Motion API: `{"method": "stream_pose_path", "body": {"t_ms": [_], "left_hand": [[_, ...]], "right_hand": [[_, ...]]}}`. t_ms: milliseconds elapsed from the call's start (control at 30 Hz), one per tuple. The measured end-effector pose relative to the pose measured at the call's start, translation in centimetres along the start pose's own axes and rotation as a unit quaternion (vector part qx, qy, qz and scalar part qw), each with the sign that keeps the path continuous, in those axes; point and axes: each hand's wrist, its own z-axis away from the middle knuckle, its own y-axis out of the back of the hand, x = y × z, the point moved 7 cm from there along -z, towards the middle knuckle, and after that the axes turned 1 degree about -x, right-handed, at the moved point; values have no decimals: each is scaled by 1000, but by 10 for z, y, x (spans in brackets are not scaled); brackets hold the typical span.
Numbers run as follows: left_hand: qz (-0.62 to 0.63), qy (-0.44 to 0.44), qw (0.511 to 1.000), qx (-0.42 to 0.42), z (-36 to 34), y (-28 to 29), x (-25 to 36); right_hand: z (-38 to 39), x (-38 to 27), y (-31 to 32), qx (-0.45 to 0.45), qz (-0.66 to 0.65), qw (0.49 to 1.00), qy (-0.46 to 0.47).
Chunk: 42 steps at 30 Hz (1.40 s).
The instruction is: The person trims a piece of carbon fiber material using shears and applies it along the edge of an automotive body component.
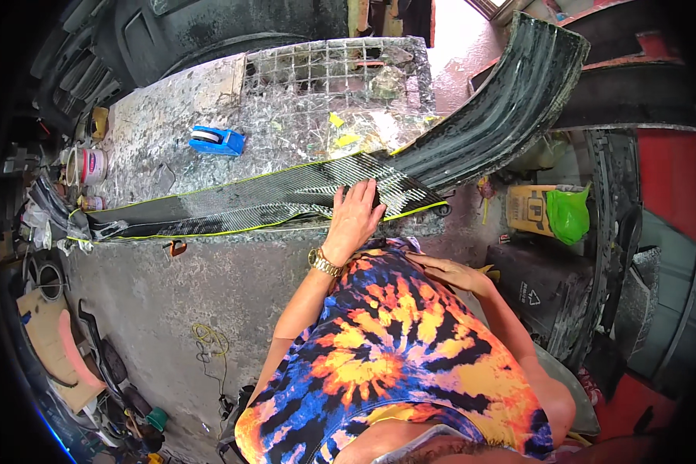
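A long strip of black-and-silver woven carbon fibre cloth (pixel 247 197), edged in yellow, lies along the near side of the table. Wrinkles run through its middle. It covers part of a long dark mould (pixel 503 100), whose bare, curved end sweeps up past the table's right side. My left hand (pixel 356 213), with a gold watch on the wrist, rests on the cloth near its right end, fingers stretched out and holding nothing. My right hand (pixel 447 272) is beside the front of my tie-dyed shirt (pixel 379 340), fingers straight and apart from the cloth; its fingertips are partly hidden.
On the stained table (pixel 155 100) stand a blue tape dispenser (pixel 216 141), a white-and-pink tub (pixel 93 166) and yellow scraps (pixel 348 141). A wire grid (pixel 309 69) lies at the back. To the right are a cardboard box (pixel 527 207) and green bag (pixel 568 216); a cord (pixel 209 340) lies on the floor.
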Motion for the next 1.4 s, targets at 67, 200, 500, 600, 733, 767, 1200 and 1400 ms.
{"method": "stream_pose_path", "body": {"t_ms": [67,200,500,600,733,767,1200,1400], "left_hand": [[0,-5,1000,1,0,0,0],[16,3,1000,-25,-2,-3,-1],[-11,-12,998,-61,-3,-3,1],[-26,-8,998,-64,-3,-5,1],[-25,17,997,-73,-4,-8,5],[-33,24,997,-69,-3,-9,5],[-186,17,982,21,-34,-18,44],[-220,56,974,19,-39,-21,59]], "right_hand": [[1,25,1,-4,-49,997,-67],[13,69,-9,14,-30,992,-120],[78,56,-33,-83,247,913,-315],[81,34,-41,-40,94,979,-176],[87,87,-25,-31,251,923,-289],[86,84,-17,-23,280,920,-275],[106,125,39,35,314,936,-155],[110,152,48,-19,345,931,-120]]}}
